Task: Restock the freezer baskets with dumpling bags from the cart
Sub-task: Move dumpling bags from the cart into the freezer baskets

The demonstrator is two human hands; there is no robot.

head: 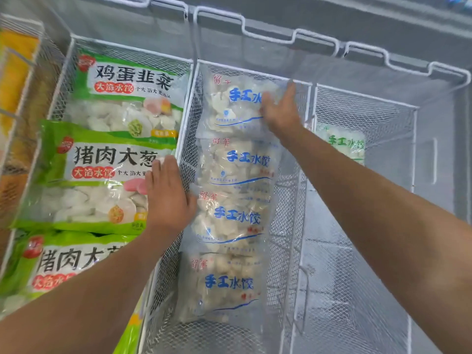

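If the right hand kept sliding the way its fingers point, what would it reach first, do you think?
Probably the far wire rim of the middle basket; the right hand lies on the farthest clear dumpling bag, fingertips near that edge, though depth is unclear.

A chest freezer fills the view, its pale grey inner wall running across the top and down the right side, smooth and faintly frosted. A recessed rectangular panel shows on that right wall. The freezer floor is dull grey with fine ridges, seen through white wire mesh. At the far left edge, blurred yellow and brown packaging sits behind another mesh wall. The light is even, cool and diffuse, casting only soft shadows.
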